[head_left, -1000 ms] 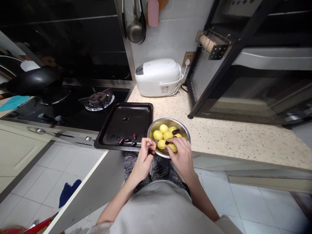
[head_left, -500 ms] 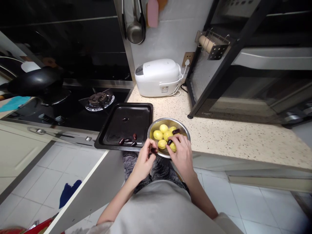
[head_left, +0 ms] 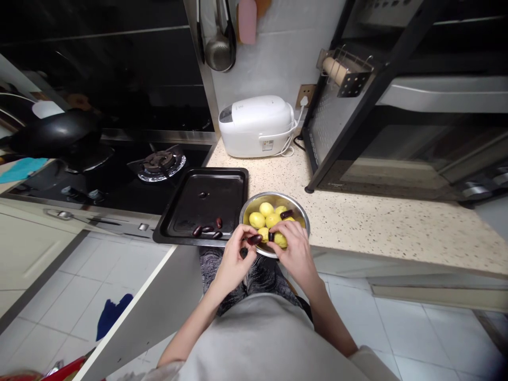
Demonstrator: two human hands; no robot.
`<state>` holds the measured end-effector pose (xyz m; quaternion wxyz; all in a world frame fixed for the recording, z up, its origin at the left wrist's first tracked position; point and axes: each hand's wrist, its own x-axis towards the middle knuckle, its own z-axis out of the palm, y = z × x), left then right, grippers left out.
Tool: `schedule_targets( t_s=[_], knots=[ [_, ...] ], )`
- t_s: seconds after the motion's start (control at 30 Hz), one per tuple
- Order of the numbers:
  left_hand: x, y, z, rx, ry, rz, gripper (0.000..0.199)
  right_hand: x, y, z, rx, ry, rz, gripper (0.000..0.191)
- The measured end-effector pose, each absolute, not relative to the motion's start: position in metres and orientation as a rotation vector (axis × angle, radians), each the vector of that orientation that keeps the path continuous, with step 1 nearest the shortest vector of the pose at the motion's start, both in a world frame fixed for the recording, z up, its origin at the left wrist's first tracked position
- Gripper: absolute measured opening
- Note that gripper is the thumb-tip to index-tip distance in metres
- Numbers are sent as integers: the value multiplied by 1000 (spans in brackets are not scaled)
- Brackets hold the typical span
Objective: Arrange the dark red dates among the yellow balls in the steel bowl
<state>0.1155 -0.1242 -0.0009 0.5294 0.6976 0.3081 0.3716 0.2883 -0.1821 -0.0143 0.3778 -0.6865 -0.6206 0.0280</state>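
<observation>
Over the near side of a steel bowl [head_left: 243,207], my left hand [head_left: 233,260] pinches a long dark grape [head_left: 254,239] between thumb and fingers. Close beside it, my right hand [head_left: 296,255] grips another dark grape [head_left: 271,236] at the fingertips. Several round yellow fruits [head_left: 266,209], which look like lemons, fill the bowl. One more dark grape [head_left: 286,214] lies on top of them. Left of the bowl, a black baking tray [head_left: 210,185] holds several dark grapes [head_left: 207,229], mostly near its front edge.
A white rice cooker [head_left: 257,127] stands behind the bowl, its cord plugged into the wall. On the left, the gas hob [head_left: 159,161] carries a black wok [head_left: 59,129]. A black rack with an oven [head_left: 436,143] rises at right. Below the tray, a cabinet door [head_left: 159,296] stands open.
Both hands have shifted slightly closer together over the bowl. The grape in my left hand now sticks out more from the fingers, and the one in my right hand has turned more upright.
</observation>
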Motion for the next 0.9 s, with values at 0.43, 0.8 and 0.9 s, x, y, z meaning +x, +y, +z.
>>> schedule_targets(
  t_s=[0.43,0.8,0.9],
  knots=[
    [130,-91,-1,2273,901,850,16,291,-185,-18,-1759,-1552,75,8],
    [130,-85,0,2432,970,703,14,291,-186,-20,-1769,-1535,44,8],
    [129,-86,0,2413,962,718,13,291,-186,-19,-1766,-1538,46,7]
  ],
)
